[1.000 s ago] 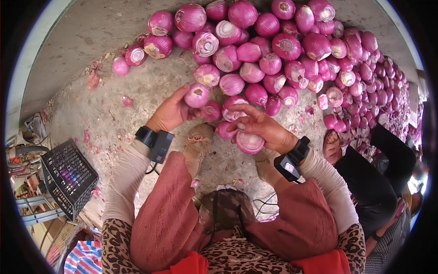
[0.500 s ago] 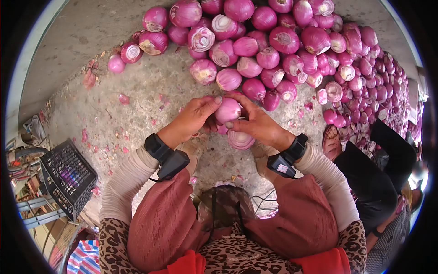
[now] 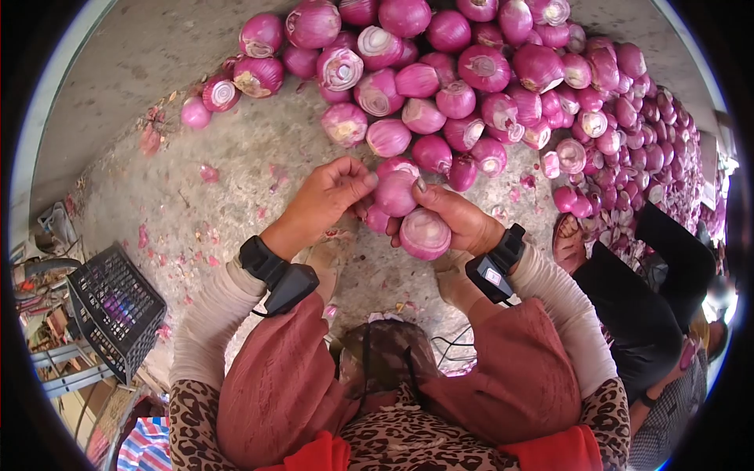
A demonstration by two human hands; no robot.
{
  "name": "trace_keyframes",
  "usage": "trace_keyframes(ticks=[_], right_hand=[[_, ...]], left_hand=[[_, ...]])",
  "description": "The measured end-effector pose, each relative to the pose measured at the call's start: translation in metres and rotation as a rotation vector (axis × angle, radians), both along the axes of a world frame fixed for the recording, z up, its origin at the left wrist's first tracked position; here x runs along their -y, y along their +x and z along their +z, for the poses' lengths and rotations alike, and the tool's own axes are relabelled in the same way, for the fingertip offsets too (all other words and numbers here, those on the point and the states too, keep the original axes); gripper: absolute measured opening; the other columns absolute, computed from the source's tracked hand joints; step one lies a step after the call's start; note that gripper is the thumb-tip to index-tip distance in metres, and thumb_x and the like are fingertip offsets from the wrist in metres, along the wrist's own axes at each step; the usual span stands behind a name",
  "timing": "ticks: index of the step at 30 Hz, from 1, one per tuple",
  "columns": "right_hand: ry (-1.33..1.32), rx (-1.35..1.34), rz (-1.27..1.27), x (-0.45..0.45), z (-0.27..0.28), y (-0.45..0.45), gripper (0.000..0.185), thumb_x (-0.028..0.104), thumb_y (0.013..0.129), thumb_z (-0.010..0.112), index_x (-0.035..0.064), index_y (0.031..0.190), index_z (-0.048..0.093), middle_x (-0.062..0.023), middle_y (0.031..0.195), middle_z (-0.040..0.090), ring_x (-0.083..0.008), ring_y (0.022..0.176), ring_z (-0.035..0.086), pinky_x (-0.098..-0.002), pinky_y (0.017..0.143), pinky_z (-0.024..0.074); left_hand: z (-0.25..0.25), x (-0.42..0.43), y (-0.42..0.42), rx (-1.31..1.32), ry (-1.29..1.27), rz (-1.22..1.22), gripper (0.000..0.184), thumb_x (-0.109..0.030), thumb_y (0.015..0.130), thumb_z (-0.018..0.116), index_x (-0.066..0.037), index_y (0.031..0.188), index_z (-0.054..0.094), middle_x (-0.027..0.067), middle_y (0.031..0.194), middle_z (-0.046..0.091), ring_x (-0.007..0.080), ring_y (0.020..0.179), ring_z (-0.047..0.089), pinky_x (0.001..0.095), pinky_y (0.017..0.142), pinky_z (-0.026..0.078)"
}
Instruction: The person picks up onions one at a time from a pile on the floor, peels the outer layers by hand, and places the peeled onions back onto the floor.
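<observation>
A peeled red onion is gripped by my right hand, with the thumb on its right side. My left hand is at the onion's left edge, its thumb and fingers pinched together; anything between them is hidden. A red onion with a pale, ringed face sits just below, against my right hand's fingers. Part of a smaller onion shows under the held one. Whether these lower onions are held or resting on the ground cannot be made out.
A large heap of red onions spreads ahead and to the right. Skin scraps litter the concrete floor. A black plastic crate stands at left. Another person's dark-clothed leg and foot are close on the right.
My left thumb has come off the onion's top and the left hand has drawn slightly left. My right hand has turned, and the ringed onion shows larger and farther right.
</observation>
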State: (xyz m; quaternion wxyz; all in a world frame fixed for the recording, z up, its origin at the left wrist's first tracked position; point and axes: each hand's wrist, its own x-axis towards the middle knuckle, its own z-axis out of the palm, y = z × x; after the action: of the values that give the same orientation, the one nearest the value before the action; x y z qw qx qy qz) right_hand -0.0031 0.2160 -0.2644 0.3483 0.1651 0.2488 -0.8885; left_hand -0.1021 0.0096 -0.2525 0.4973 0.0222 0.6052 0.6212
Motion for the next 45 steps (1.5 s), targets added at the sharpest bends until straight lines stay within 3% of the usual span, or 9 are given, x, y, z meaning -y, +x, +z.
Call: trace_keyframes(ticks=[6,12,14,17,20,24,32,38,45], right_hand=[[-0.068,-0.018,0.062,0.000,-0.008,0.005,0.047,0.040,0.092,0.056,0.0011,0.119,0.053,-0.0152,0.098,0.065,-0.0246,0.084,0.066,-0.0367,0.073,0.0549],[0.134,-0.065,0.029,0.002,-0.008,0.004,0.056,0.034,0.090,0.062,0.0004,0.130,0.042,-0.0139,0.116,0.058,-0.0209,0.097,0.063,-0.0342,0.083,0.0534],[0.371,-0.163,0.013,0.004,-0.011,0.002,0.058,0.034,0.089,0.062,-0.0015,0.130,0.041,-0.0126,0.116,0.059,-0.0201,0.096,0.063,-0.0328,0.085,0.0526],[0.206,-0.028,-0.030,0.001,-0.010,0.001,0.054,0.036,0.092,0.058,-0.0028,0.127,0.045,-0.0129,0.112,0.061,-0.0211,0.095,0.064,-0.0344,0.083,0.0535],[-0.010,-0.026,0.039,-0.006,-0.010,0.004,0.052,0.041,0.094,0.052,-0.0019,0.123,0.050,-0.0134,0.107,0.063,-0.0222,0.094,0.064,-0.0357,0.080,0.0545],[0.035,-0.035,0.046,-0.005,-0.006,0.006,0.053,0.045,0.095,0.046,-0.0012,0.118,0.054,-0.0139,0.101,0.064,-0.0231,0.093,0.065,-0.0364,0.078,0.0552],[0.009,-0.005,0.053,-0.007,-0.002,0.004,0.062,0.026,0.088,0.065,-0.0003,0.135,0.034,-0.0126,0.119,0.056,-0.0203,0.101,0.061,-0.0353,0.083,0.0531],[0.330,-0.206,-0.011,0.006,-0.007,0.007,0.064,0.027,0.086,0.068,-0.0005,0.134,0.036,-0.0098,0.118,0.056,-0.0166,0.106,0.056,-0.0301,0.091,0.0466],[0.165,-0.099,0.080,-0.007,0.000,0.005,0.060,0.033,0.088,0.065,0.0000,0.131,0.039,-0.0105,0.114,0.058,-0.0178,0.100,0.060,-0.0318,0.087,0.0499]], left_hand=[[-0.001,0.001,0.003,-0.073,-0.061,-0.117,0.017,-0.020,0.091,0.062,-0.006,0.086,0.052,-0.0020,0.075,0.053,0.0057,0.063,0.051,0.0210,0.057,0.043],[-0.007,0.005,0.004,-0.066,-0.089,-0.118,0.014,-0.014,0.091,0.061,-0.006,0.084,0.052,-0.0022,0.073,0.053,0.0058,0.062,0.051,0.0214,0.055,0.043],[-0.009,0.004,0.006,-0.070,-0.053,-0.087,0.013,-0.013,0.091,0.060,-0.007,0.083,0.052,-0.0020,0.073,0.053,0.0059,0.062,0.051,0.0216,0.055,0.043],[-0.006,-0.001,0.008,0.000,-0.011,0.115,0.010,-0.014,0.091,0.060,-0.006,0.088,0.054,-0.0017,0.074,0.055,0.0065,0.062,0.052,0.0217,0.056,0.044],[-0.004,-0.001,0.005,-0.068,-0.101,-0.023,0.013,-0.018,0.093,0.058,-0.006,0.091,0.057,-0.0022,0.075,0.056,0.0063,0.064,0.053,0.0213,0.058,0.045],[-0.002,0.001,0.005,-0.029,-0.186,-0.182,0.018,-0.023,0.095,0.056,-0.005,0.090,0.059,-0.0030,0.074,0.056,0.0059,0.065,0.053,0.0208,0.060,0.045],[-0.002,0.001,0.007,-0.072,-0.153,-0.170,0.013,-0.012,0.093,0.051,-0.004,0.086,0.058,-0.0030,0.075,0.056,0.0054,0.065,0.052,0.0211,0.059,0.044],[0.000,0.000,0.004,-0.170,-0.180,-0.260,0.012,-0.008,0.089,0.050,-0.003,0.081,0.056,-0.0027,0.074,0.055,0.0047,0.064,0.050,0.0209,0.058,0.043],[0.011,-0.001,0.005,-0.067,-0.067,-0.194,0.009,-0.008,0.088,0.049,-0.003,0.084,0.056,-0.0014,0.074,0.055,0.0060,0.065,0.052,0.0222,0.057,0.043]])
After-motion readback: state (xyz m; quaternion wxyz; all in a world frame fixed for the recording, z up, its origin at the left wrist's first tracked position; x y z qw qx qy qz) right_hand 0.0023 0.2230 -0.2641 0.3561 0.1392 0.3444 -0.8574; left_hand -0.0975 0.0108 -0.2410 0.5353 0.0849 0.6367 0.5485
